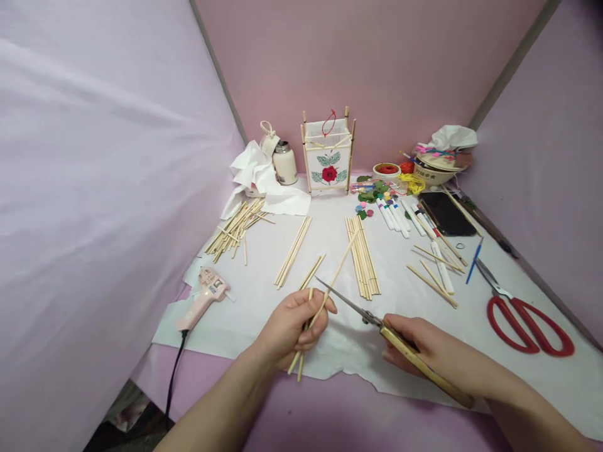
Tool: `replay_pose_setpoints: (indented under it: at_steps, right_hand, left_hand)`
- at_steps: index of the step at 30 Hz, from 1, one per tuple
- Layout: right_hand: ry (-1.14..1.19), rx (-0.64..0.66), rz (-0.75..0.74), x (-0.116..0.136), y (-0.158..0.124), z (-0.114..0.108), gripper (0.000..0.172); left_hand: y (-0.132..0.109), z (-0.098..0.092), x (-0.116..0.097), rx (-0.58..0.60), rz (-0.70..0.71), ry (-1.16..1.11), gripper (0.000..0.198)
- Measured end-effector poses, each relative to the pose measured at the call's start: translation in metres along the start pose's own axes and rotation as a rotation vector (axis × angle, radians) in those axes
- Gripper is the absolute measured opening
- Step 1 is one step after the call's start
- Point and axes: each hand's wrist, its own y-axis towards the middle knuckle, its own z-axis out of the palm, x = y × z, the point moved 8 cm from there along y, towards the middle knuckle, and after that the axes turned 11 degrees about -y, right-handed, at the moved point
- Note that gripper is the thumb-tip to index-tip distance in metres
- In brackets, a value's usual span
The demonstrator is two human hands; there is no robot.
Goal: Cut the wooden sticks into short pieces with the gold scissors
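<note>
My left hand (301,323) is closed around two thin wooden sticks (338,269). The longer one slants up to the right; the shorter one's top pokes out by the thumb. In my right hand (412,342) is a pair of scissors (351,304) with gold-coloured handles. Its blades look nearly together and point left, their tip close to the long stick; I cannot tell whether they touch it. Just beyond my left hand lie a couple of sticks (313,270). Farther off are a narrow row of sticks (293,252) and a wider row (362,260).
A pink glue gun (203,297) with a black cord lies left, below a stick pile (238,229). At the back stands a rose-decorated lantern (328,160) beside a jar (285,164). Markers (396,216), a phone (447,213) and red-handled scissors (527,317) lie right.
</note>
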Motion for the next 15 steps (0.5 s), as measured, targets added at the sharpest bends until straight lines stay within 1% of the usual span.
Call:
replay_pose_setpoints:
  at_steps: [2, 5, 11, 13, 15]
  right_hand:
    - [0.0, -0.005, 0.013, 0.0, 0.0, 0.0, 0.031]
    - [0.015, -0.019, 0.033, -0.001, -0.001, -0.001, 0.032]
    - [0.127, 0.046, 0.061, -0.004, -0.001, 0.006, 0.024]
    - [0.124, 0.044, 0.055, -0.001, -0.002, 0.006, 0.024]
    - [0.102, 0.023, 0.054, 0.003, -0.003, 0.005, 0.026]
  left_hand:
    - [0.0, -0.003, -0.008, -0.093, 0.123, 0.182, 0.031]
    - [-0.003, -0.004, -0.018, -0.186, 0.261, 0.429, 0.03]
    - [-0.011, 0.002, -0.035, -0.274, 0.448, 0.899, 0.033]
    - [-0.015, 0.007, -0.037, -0.298, 0.528, 1.097, 0.034]
    - [-0.018, 0.013, -0.036, -0.331, 0.623, 1.282, 0.029]
